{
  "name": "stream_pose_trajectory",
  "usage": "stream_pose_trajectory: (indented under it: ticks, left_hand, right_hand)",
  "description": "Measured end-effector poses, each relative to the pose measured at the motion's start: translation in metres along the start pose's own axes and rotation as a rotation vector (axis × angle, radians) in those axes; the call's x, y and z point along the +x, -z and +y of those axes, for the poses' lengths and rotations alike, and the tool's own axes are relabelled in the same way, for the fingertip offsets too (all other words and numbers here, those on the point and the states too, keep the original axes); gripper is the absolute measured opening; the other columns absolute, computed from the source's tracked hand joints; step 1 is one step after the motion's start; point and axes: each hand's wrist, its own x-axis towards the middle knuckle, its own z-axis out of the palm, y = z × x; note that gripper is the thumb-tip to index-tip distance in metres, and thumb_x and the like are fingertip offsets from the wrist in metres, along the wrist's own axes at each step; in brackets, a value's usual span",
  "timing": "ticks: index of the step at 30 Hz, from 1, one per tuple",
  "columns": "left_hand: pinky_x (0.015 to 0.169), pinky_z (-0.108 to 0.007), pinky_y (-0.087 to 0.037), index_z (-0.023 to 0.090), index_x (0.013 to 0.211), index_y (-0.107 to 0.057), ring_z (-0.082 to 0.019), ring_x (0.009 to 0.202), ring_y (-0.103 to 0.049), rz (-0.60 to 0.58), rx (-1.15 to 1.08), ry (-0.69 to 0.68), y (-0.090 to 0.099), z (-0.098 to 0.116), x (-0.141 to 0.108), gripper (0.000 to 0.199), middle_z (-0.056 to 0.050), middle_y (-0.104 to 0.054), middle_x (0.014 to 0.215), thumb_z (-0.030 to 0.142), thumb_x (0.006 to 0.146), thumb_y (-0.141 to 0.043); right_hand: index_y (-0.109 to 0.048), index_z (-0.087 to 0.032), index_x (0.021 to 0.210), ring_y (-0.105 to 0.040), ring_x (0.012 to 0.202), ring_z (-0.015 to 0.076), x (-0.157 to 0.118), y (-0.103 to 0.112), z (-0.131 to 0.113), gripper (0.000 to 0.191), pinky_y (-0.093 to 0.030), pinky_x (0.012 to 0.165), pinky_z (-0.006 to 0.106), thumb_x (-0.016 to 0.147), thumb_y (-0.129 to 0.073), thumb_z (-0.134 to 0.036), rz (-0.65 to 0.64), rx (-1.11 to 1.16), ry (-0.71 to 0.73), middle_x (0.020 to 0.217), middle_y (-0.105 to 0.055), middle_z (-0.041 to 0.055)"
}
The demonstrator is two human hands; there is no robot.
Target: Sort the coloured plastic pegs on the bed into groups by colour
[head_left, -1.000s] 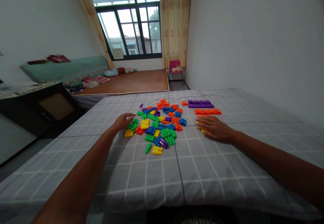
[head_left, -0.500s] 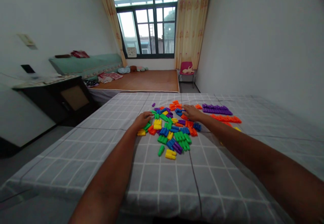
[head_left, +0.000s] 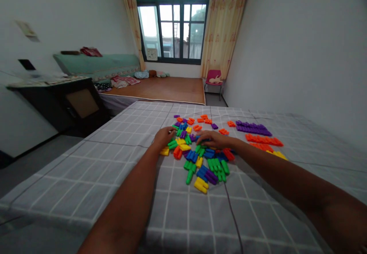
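A heap of colourful plastic building blocks (head_left: 191,155), in green, yellow, blue, orange and purple, lies on the checked cloth. At the heap's left edge is my left hand (head_left: 164,136), its fingers curled and thumb close to them; anything between the fingertips is too small to make out. A yellow block (head_left: 164,151) lies just below that hand. My right hand (head_left: 212,139) reaches over the heap from the right, fingers apart and bent down onto the blocks near a blue one. Its palm hides some pieces. Green joined blocks (head_left: 218,168) lie nearer me.
To the right lie rows of joined blocks: a purple row (head_left: 253,128), an orange row (head_left: 264,140) and a yellow piece (head_left: 277,155). Loose orange blocks (head_left: 204,119) are scattered behind the heap. Beyond the table (head_left: 114,192) stand a bed (head_left: 169,87) and a red chair (head_left: 214,77).
My right hand has moved left and nearer over the heap, and orange and purple pieces show behind it. My left hand stays at the left edge. The view has shifted slightly.
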Motion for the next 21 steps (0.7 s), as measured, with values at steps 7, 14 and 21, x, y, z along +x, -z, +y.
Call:
stream_pose_trajectory:
  ticks: [7,14,21]
  left_hand:
    - [0.069,-0.028,-0.047,0.017,0.102,-0.072,-0.019,0.07,-0.065,0.091,-0.172,0.053,-0.002,0.004,0.002,0.041,-0.008,-0.075,0.083,0.041,0.093,-0.04]
    - [0.087,-0.032,-0.05,0.016,0.107,-0.072,-0.023,0.1,-0.065,-0.051,-0.341,-0.16,0.001,0.018,-0.001,0.037,-0.008,-0.073,0.105,0.033,0.084,-0.049]
    - [0.086,-0.031,-0.049,0.016,0.115,-0.068,-0.022,0.096,-0.065,-0.186,-0.208,-0.191,0.004,0.014,-0.006,0.043,-0.007,-0.072,0.105,0.027,0.074,-0.061]
  right_hand:
    - [-0.06,-0.02,0.127,-0.065,0.098,0.0229,0.003,0.033,0.024,0.041,-0.055,0.08,0.039,0.092,-0.048,-0.039,0.149,0.148,-0.37,0.12,-0.066,0.0107]
    - [-0.072,-0.019,0.105,-0.055,0.118,0.028,0.048,0.01,0.014,0.025,-0.037,0.104,0.047,0.084,-0.059,-0.015,0.16,-0.382,-0.231,0.12,-0.066,0.0129]
    - [-0.065,-0.018,0.123,-0.063,0.104,0.0242,0.083,-0.018,-0.009,0.047,-0.049,0.085,0.031,0.08,-0.052,-0.004,0.003,-0.35,-0.284,0.118,-0.068,0.0115]
